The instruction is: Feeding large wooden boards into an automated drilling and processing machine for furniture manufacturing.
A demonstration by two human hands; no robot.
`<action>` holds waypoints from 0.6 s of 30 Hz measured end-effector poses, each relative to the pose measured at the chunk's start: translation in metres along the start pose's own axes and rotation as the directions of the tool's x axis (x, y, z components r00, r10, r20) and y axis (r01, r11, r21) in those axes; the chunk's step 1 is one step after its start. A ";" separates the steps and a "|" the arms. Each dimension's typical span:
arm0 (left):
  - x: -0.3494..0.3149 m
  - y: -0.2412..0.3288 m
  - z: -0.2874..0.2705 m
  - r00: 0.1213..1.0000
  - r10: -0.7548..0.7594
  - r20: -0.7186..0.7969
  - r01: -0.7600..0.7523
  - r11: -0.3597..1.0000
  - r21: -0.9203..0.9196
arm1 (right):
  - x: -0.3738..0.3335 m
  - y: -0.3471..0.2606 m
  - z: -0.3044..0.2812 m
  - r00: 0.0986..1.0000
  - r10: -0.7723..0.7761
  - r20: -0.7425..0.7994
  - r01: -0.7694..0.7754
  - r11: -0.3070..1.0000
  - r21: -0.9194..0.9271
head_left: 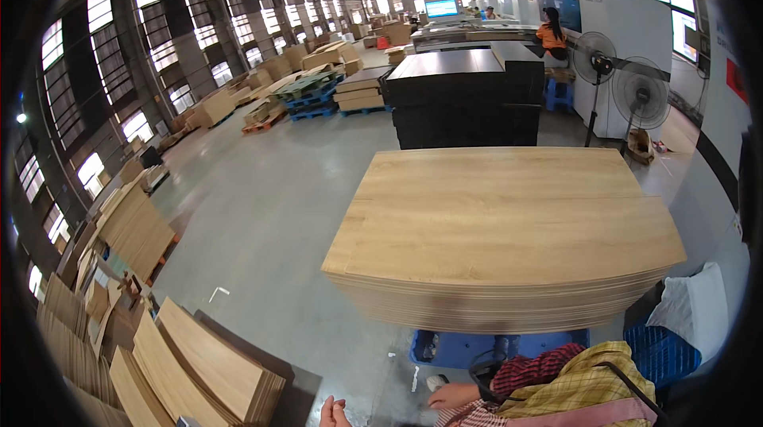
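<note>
Head view: both hands sit at the bottom edge, low and close to the body. Left hand [334, 413] is only partly in frame, fingers up, nothing visibly held; how wide its grip is, cannot tell. Right hand [455, 395] comes out of a plaid sleeve [580, 383], lies flat and loosely open, holding nothing, just beside a small white scrap [436, 382] on the floor [262, 212]. Nearest work item is the big stack of light wood sheets [509, 228], sitting on a blue pallet [461, 347]. Stack lies up and ahead of both hands, slightly to the right; its near edge overhangs the pallet just above the right hand, so the right hand is nearer, left is further off to the side. Long axis of the stack runs left to right across the view. Not touching: clear gap between either hand and the sheet edges. To the left of the left hand, a lower pile of wood panels [207, 371] leans fanned out on the floor. Behind the main stack, a stack of black boards [469, 97], two standing fans [628, 93], and a person in orange [552, 34] at a machine, well apart.
</note>
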State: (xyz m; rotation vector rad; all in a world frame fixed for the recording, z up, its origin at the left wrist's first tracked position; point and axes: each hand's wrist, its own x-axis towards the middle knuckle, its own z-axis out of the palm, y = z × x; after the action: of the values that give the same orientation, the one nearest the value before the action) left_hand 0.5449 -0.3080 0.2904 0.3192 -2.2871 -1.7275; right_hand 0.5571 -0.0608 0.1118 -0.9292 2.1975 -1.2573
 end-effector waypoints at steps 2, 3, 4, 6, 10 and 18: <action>0.049 -0.039 0.011 0.998 0.017 0.054 -0.016 1.000 -0.013 | 0.016 0.006 -0.039 0.991 0.054 -0.118 -0.050 0.998 0.036; 0.068 -0.043 0.017 0.997 0.000 0.080 0.002 1.000 -0.026 | 0.025 0.007 -0.059 0.960 0.168 -0.223 -0.152 0.985 0.086; 0.090 -0.045 0.023 0.995 -0.014 0.097 0.018 0.999 -0.039 | 0.038 0.010 -0.080 0.909 0.273 -0.315 -0.239 0.961 0.141; 0.139 -0.070 0.038 0.984 -0.064 0.168 0.074 0.996 -0.056 | 0.067 0.038 -0.117 0.853 0.213 -0.477 -0.210 0.976 0.060; 0.218 -0.097 0.071 0.949 -0.119 0.291 0.108 0.993 0.052 | 0.108 0.082 -0.197 0.666 0.057 -0.744 -0.365 0.895 -0.257; 0.371 -0.164 0.153 0.891 -0.081 0.446 -0.173 0.848 0.501 | 0.131 0.148 -0.317 0.492 0.129 -0.861 -0.782 0.499 -0.373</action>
State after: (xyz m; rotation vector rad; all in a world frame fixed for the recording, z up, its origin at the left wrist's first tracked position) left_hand 0.1474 -0.3341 0.1192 -0.0645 -3.0734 -1.1928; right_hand 0.2115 0.0785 0.1322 0.2654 3.4225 -0.3449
